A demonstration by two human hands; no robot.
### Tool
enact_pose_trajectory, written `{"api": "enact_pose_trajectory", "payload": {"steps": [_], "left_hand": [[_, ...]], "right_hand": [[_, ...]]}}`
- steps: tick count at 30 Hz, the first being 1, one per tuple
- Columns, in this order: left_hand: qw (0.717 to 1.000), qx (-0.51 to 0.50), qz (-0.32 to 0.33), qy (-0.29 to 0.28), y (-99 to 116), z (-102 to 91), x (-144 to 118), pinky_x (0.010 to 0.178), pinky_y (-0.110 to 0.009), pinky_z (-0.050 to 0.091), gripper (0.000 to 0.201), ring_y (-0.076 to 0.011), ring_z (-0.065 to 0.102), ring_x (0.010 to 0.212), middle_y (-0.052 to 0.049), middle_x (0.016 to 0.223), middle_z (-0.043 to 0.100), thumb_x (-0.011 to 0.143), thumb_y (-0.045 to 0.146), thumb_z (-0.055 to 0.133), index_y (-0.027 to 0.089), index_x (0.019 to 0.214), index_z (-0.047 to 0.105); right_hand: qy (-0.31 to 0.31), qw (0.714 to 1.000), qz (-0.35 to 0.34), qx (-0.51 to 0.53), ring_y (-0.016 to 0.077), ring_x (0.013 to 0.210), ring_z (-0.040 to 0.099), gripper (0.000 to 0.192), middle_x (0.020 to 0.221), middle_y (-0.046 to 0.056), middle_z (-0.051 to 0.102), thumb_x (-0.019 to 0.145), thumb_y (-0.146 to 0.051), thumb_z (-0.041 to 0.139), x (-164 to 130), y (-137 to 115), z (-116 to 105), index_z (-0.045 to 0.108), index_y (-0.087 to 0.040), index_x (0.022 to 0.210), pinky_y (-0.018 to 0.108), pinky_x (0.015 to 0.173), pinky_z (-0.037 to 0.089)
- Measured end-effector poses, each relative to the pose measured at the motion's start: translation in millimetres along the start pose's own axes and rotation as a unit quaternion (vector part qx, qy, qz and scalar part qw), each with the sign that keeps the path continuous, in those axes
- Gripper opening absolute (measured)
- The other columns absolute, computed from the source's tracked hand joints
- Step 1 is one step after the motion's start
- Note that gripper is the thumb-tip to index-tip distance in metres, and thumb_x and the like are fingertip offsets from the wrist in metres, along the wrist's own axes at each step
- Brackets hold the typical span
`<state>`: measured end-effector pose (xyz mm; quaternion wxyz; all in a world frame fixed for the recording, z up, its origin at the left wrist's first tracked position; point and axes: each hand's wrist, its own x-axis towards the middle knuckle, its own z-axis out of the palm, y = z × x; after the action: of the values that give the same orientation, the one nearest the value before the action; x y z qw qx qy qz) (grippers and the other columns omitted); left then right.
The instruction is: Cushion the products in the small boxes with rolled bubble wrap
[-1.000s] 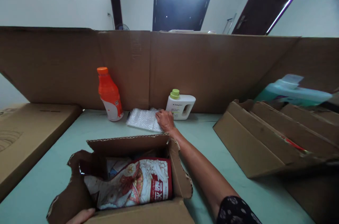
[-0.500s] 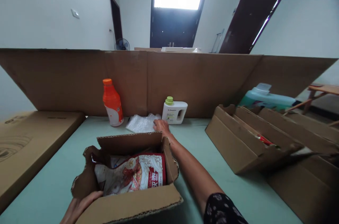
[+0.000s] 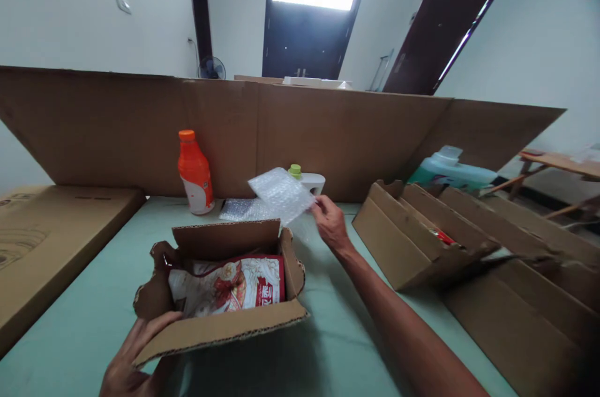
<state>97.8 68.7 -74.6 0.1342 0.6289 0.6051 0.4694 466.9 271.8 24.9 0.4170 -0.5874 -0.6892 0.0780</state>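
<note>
My right hand (image 3: pixel 330 223) pinches one corner of a sheet of bubble wrap (image 3: pixel 281 195) between thumb and fingers, and the sheet hangs in the air to the left of that hand, clear of the table, tilted so that its far edge rises toward the cardboard wall (image 3: pixel 351 134). It floats just above and behind the back flap of the open cardboard box (image 3: pixel 225 328), not touching it. More bubble wrap (image 3: pixel 239 209) lies flat on the green table (image 3: pixel 328 347) under and behind the lifted sheet, near the foot of the wall.

My left hand (image 3: pixel 129 362) is at the near left corner of the box, fingers spread and curled loosely against the front flap from below; it steadies the flap rather than closing fully around it. Inside the box lies a red and white printed bag (image 3: pixel 229 287), on its side, filling most of the floor of the box.

Behind the lifted sheet stands a white jug with a green cap (image 3: pixel 304 178), partly hidden by the wrap. Left of it, well apart from my right hand, an orange bottle (image 3: pixel 194 172) stands upright against the wall. To the right of my right arm sit folded cardboard pieces (image 3: pixel 422 241), and a pale teal bottle (image 3: pixel 450 170) lies on its side beyond them. A flat carton (image 3: pixel 51 234) rests along the left edge of the table.
</note>
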Motion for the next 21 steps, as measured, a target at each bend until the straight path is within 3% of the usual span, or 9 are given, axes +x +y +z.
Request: {"api": "enact_pose_trajectory", "payload": {"steps": [4,8,10,13,15,16,19,21], "left_hand": [[0.998,0.026,0.056,-0.011,11,-8.6,9,0.053,-0.020,0.053,0.031,-0.0180,0.069,0.077,-0.002,0.094,0.073,0.087,0.050,0.062,0.026,0.104,0.075],[0.998,0.032,0.045,0.020,29,-4.5,17,0.052,-0.020,0.050,0.031,-0.0158,0.065,0.068,-0.003,0.088,0.069,0.088,0.049,0.060,0.023,0.099,0.073],[0.999,0.029,0.028,0.022,39,7.4,26,0.057,-0.022,0.052,0.031,-0.0176,0.065,0.074,-0.003,0.089,0.068,0.090,0.048,0.058,0.022,0.098,0.072],[1.000,0.004,0.023,0.007,53,30.8,43,0.071,-0.028,0.057,0.029,-0.0206,0.066,0.086,-0.006,0.096,0.067,0.092,0.042,0.054,0.020,0.100,0.070],[0.999,-0.010,0.026,0.021,64,41.9,49,0.088,-0.036,0.057,0.031,-0.0253,0.065,0.108,-0.011,0.120,0.063,0.093,0.036,0.055,0.019,0.116,0.066],[0.998,-0.008,0.037,0.046,70,44.7,48,0.099,-0.041,0.053,0.039,-0.0290,0.058,0.124,-0.014,0.137,0.055,0.092,0.033,0.057,0.019,0.129,0.059],[0.984,0.015,0.117,0.134,87,47.9,21,0.120,-0.052,0.030,0.076,-0.0337,0.020,0.153,-0.016,0.164,0.020,0.088,0.022,0.065,0.023,0.154,0.029],[0.977,0.010,0.192,0.093,97,55.1,-9,0.122,-0.053,0.027,0.077,-0.0307,0.022,0.153,-0.014,0.163,0.026,0.089,0.015,0.062,0.027,0.156,0.025]], "right_hand": [[-0.062,0.994,0.060,0.062,0.0178,0.066,0.059,0.031,0.068,0.002,0.064,0.089,-0.047,0.051,-86,24,-79,0.063,-0.020,0.079,0.028,0.066,0.047],[-0.188,0.954,0.208,0.110,0.0171,0.063,0.054,0.037,0.065,0.000,0.058,0.081,-0.056,0.060,-183,51,-120,0.064,-0.020,0.075,0.028,0.059,0.042],[-0.226,0.934,0.250,0.120,0.0170,0.062,0.052,0.039,0.064,0.000,0.057,0.079,-0.058,0.062,-220,56,-125,0.064,-0.019,0.076,0.028,0.058,0.040],[-0.242,0.924,0.258,0.142,0.0163,0.063,0.051,0.038,0.067,0.000,0.057,0.079,-0.056,0.063,-252,52,-120,0.065,-0.018,0.081,0.028,0.060,0.039],[-0.242,0.926,0.252,0.145,0.0156,0.062,0.050,0.036,0.067,-0.001,0.056,0.079,-0.052,0.063,-262,47,-115,0.066,-0.017,0.086,0.028,0.059,0.038],[-0.240,0.927,0.250,0.142,0.0153,0.061,0.049,0.035,0.066,-0.002,0.054,0.078,-0.050,0.062,-265,45,-112,0.067,-0.017,0.089,0.027,0.058,0.037],[-0.239,0.933,0.240,0.122,0.0157,0.061,0.048,0.032,0.065,-0.002,0.055,0.079,-0.044,0.060,-269,39,-109,0.069,-0.017,0.094,0.028,0.059,0.038],[-0.256,0.933,0.226,0.113,0.0169,0.066,0.052,0.026,0.070,0.000,0.060,0.080,-0.040,0.059,-271,33,-109,0.070,-0.018,0.090,0.028,0.063,0.041]]}}
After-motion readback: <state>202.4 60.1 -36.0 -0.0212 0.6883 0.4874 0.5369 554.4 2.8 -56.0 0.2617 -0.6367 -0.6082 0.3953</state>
